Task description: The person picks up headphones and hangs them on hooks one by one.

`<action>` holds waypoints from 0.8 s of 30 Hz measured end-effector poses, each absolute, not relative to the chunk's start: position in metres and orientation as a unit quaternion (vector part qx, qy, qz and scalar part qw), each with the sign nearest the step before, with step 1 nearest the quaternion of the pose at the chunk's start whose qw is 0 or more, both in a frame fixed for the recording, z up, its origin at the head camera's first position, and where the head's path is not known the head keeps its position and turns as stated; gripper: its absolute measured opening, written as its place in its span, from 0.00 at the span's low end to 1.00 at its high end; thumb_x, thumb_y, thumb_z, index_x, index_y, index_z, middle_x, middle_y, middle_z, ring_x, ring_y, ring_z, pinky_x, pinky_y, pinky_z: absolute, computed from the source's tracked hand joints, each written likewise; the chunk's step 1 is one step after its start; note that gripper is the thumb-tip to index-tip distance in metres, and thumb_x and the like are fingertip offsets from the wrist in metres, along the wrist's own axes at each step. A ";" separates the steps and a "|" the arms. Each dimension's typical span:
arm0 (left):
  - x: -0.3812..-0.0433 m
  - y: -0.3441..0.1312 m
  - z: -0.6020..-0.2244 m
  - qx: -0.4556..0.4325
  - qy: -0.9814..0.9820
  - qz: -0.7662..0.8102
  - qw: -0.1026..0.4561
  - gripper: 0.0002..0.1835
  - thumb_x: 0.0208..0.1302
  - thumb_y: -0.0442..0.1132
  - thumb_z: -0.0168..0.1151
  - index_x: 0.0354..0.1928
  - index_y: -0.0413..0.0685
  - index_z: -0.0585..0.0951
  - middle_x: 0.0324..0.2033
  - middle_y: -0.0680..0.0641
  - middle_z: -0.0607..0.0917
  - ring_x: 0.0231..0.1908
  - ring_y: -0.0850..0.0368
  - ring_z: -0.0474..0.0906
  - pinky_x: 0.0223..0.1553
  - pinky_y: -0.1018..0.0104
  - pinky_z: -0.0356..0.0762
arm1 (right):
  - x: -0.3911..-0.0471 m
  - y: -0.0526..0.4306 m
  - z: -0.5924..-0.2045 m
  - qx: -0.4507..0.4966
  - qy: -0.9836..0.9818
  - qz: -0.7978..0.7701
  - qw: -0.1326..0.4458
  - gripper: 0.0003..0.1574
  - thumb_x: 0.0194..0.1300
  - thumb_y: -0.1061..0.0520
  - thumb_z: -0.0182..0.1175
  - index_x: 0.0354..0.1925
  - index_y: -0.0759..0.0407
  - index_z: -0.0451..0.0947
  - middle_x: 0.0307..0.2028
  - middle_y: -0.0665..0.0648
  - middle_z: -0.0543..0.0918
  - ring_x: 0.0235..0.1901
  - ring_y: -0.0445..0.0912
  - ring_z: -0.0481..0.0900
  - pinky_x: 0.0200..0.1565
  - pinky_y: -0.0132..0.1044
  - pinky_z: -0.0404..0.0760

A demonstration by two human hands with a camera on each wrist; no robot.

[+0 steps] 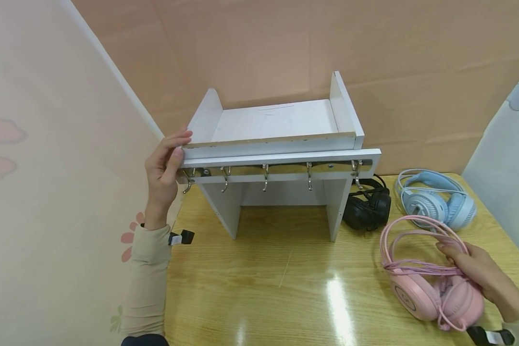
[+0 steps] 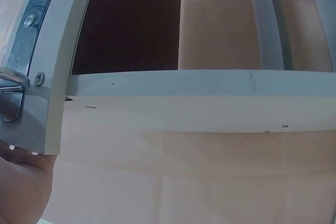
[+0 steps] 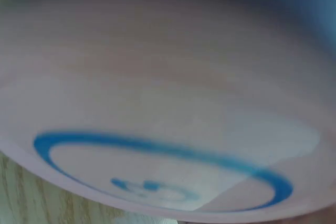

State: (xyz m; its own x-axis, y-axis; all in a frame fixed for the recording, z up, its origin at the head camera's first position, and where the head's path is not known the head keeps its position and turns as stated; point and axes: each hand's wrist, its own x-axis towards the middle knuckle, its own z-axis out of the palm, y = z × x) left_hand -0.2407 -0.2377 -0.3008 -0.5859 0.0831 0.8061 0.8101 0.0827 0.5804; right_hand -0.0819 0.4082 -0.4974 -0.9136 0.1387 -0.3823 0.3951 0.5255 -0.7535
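My left hand (image 1: 162,166) grips the left end of a white shelf rack (image 1: 281,154), thumb on the front board and fingers over the side panel. A row of metal hooks (image 1: 265,178) runs along that board, all bare. In the left wrist view, part of the hand (image 2: 23,187) shows below the board's end. At the lower right, my right hand (image 1: 480,269) holds pink headphones (image 1: 415,293) by the side of the headband, cable bundled around them. One earcup (image 3: 157,98) with a ring mark fills most of the right wrist view.
Black headphones (image 1: 367,209) lie beside the rack's right leg. Light blue headphones (image 1: 428,204) rest farther right, near the table's back edge. The wooden table (image 1: 242,283) meets a patterned wall (image 1: 69,192) on the left and brown paper (image 1: 415,96) behind.
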 end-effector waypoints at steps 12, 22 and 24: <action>-0.241 -0.237 -0.302 -0.334 -0.669 -0.590 0.305 0.14 0.76 0.27 0.52 0.53 0.23 0.82 0.58 0.47 0.89 0.73 0.38 0.75 0.80 0.51 0.68 | -0.078 0.412 -0.495 0.172 0.843 -0.496 0.116 0.14 0.82 0.41 0.55 0.40 0.43 0.80 0.25 0.45 0.78 0.26 0.37 0.80 0.28 0.32 0.86; -0.242 -0.236 -0.302 -0.332 -0.672 -0.585 0.310 0.14 0.76 0.27 0.52 0.53 0.24 0.82 0.59 0.46 0.89 0.73 0.35 0.74 0.80 0.51 0.68 | -0.074 0.406 -0.485 0.150 0.856 -0.491 0.067 0.18 0.83 0.51 0.54 0.33 0.57 0.76 0.23 0.46 0.77 0.24 0.39 0.76 0.27 0.30 0.82; -0.242 -0.236 -0.302 -0.332 -0.672 -0.585 0.311 0.14 0.76 0.28 0.52 0.53 0.24 0.82 0.59 0.47 0.89 0.73 0.35 0.74 0.81 0.51 0.68 | -0.073 0.404 -0.483 0.150 0.858 -0.489 0.056 0.17 0.82 0.52 0.54 0.32 0.54 0.77 0.23 0.45 0.77 0.24 0.39 0.75 0.26 0.31 0.80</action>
State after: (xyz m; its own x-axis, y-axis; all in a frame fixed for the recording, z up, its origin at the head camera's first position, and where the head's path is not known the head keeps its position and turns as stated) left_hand -0.2423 -0.2356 -0.3018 -0.5868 0.0823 0.8056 0.8092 0.0957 0.5797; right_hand -0.0728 0.4044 -0.4828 -0.9491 0.2019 -0.2419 0.3111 0.4777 -0.8216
